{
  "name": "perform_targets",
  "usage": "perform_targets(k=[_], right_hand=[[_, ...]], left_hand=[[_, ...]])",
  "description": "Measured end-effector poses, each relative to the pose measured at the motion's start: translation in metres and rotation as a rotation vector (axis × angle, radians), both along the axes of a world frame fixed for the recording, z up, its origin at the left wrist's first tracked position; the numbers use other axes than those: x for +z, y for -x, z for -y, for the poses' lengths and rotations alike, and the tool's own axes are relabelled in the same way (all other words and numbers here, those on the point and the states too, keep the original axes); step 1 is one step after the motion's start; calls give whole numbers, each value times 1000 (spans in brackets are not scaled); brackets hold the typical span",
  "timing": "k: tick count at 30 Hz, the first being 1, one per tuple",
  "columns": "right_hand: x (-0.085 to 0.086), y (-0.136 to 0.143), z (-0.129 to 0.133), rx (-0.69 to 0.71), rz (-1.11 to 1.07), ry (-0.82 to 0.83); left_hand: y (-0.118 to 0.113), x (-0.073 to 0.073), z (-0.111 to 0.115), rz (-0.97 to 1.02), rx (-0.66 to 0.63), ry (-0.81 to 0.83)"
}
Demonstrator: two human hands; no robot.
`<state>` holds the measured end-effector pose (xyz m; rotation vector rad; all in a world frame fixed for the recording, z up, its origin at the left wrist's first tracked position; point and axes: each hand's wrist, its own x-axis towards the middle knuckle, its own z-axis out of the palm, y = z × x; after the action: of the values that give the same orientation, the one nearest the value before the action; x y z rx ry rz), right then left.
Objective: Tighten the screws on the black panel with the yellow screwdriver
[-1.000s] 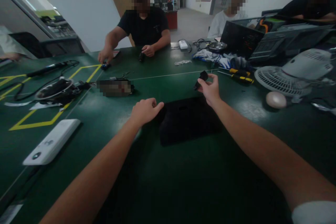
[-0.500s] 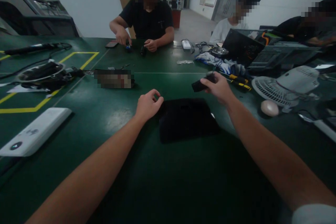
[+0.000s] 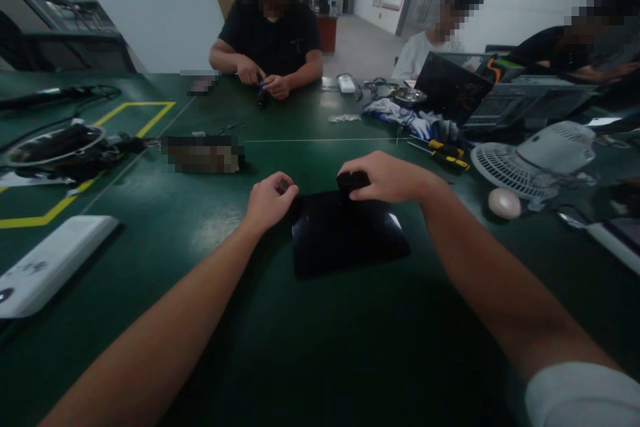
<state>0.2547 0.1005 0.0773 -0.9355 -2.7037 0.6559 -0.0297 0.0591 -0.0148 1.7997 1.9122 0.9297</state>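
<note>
A flat black stand base point(image 3: 350, 240) lies on the green table in front of me, light glinting off its right edge. My right hand point(image 3: 387, 177) is closed around a short black stand neck point(image 3: 353, 179), upright over the back middle of the base. Its lower end meets or nearly meets the base; the exact contact is too dark to make out. At the base's back left corner is my left hand point(image 3: 273, 200), fingers curled and thumb close to the index finger. Whatever lies between those fingertips is hidden.
On the left are a white oblong device point(image 3: 57, 263) and coiled black cables point(image 3: 55, 147). To the right are yellow-black screwdrivers point(image 3: 450, 153), a white fan point(image 3: 530, 160) and a pale round object point(image 3: 505, 203). Across the table, a person in black point(image 3: 270, 47) handles a small dark item.
My right hand has brought the stand neck left, from beside the base to above its back middle, turning it upright. My left hand stays by the corner. The person opposite has brought both hands together.
</note>
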Motion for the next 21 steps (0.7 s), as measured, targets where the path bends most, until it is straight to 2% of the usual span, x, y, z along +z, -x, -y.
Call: perform_targets(k=[9,18,21], right_hand=[[-7,9,-2,39,22,31],[-6,19,11,-78,162,-64],[-6,28,10,-55,182,-48]], left_hand=[[-1,-1,0,-26,3,5],[-2,1,0,-61,-5,16],[-2,0,0,-63,-5,14]])
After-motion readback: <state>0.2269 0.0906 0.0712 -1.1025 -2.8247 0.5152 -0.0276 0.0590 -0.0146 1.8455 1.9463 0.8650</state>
